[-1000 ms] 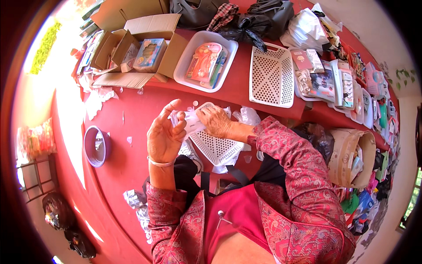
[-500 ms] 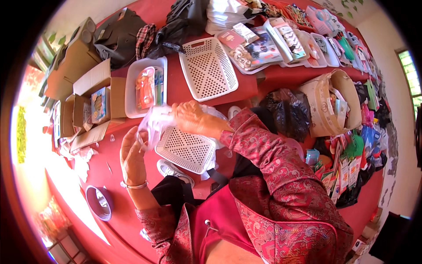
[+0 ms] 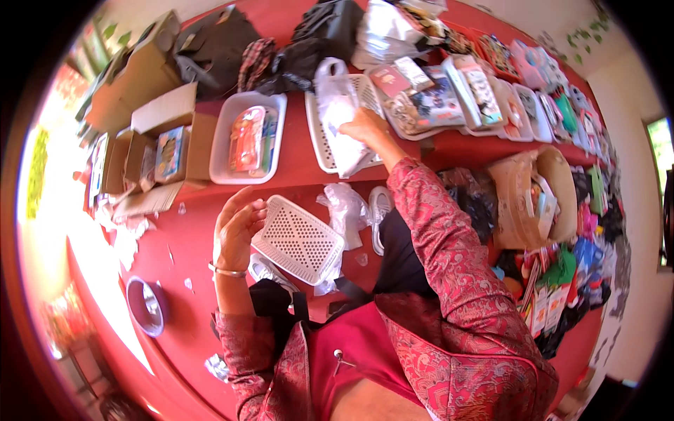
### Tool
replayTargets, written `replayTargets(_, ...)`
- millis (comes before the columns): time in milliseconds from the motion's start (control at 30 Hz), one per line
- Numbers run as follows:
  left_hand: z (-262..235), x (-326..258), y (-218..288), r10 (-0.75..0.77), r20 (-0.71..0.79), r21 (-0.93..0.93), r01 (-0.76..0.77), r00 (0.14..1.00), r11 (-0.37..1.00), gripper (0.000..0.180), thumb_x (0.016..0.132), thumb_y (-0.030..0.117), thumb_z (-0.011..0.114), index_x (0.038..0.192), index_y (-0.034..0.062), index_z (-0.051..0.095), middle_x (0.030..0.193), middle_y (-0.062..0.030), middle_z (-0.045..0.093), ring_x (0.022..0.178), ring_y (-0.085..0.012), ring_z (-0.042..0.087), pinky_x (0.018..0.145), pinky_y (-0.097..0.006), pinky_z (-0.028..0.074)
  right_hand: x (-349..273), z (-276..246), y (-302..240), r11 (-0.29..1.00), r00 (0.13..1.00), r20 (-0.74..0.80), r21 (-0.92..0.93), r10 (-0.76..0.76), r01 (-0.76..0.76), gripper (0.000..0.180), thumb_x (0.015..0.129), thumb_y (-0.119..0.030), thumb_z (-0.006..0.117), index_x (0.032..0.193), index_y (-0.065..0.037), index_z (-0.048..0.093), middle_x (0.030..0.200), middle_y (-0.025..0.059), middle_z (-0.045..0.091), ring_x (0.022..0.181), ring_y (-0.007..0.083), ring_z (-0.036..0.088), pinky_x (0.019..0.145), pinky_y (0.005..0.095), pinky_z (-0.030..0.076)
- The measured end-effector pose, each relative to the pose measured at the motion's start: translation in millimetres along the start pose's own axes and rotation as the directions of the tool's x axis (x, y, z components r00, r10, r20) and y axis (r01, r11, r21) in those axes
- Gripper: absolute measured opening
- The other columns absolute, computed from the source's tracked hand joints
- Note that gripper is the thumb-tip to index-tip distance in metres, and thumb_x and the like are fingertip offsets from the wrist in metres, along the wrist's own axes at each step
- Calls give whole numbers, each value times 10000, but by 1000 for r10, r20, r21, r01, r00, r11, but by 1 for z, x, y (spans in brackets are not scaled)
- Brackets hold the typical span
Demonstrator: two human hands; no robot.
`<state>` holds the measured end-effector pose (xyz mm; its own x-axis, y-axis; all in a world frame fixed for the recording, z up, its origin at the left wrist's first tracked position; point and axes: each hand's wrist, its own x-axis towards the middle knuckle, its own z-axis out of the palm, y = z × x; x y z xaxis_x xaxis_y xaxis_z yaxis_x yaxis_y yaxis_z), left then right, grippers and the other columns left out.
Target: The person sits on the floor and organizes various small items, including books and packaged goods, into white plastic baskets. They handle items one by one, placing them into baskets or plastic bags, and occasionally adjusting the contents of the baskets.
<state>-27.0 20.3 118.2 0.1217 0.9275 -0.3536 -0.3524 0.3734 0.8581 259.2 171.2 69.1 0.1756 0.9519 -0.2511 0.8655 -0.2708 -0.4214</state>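
Note:
My right hand [image 3: 366, 128] reaches forward and grips a bundle of white plastic bags [image 3: 338, 105], its fingertips partly hidden against the plastic. The bundle lies lengthwise over a white perforated basket [image 3: 319, 144] on the raised red surface. My left hand [image 3: 239, 228] is raised with its fingers apart and slightly bent, holding nothing. Close to it, a second white perforated basket [image 3: 298, 238] sits lower down, between my feet. Crumpled clear plastic [image 3: 345, 214] lies just right of that basket.
Left of the far basket stands a white tub [image 3: 220, 158] of packaged goods, then an open cardboard box [image 3: 202, 140]. Trays [image 3: 414, 130] of packets line the right. A cardboard bucket [image 3: 512, 203] and a purple basin [image 3: 132, 298] flank me on the red floor.
My right hand has carried the plastic bags away from my left hand, forward onto the far basket. My left hand has let go of the plastic and stays near the lower basket.

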Motion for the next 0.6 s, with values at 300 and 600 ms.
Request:
replayTargets(300,-6,5,-2,-10,-37,109,14,999,994,323,844,135,491,1142,8,490,894,-65,607,759,-93,570,672,-191,453,51,19,-21,998,998,-10,-15,66,-66,417,622,-319,574,882,-1,650,899,198,634,866,314,621,733,364,492)
replayTargets(600,-4,6,1,-51,-24,185,55,998,981,325,854,157,492,1147,18,502,898,-57,603,762,-93,555,700,-212,440,54,94,-10,983,997,33,-172,-64,69,520,706,-447,605,921,26,629,879,226,625,855,302,621,747,380,482)
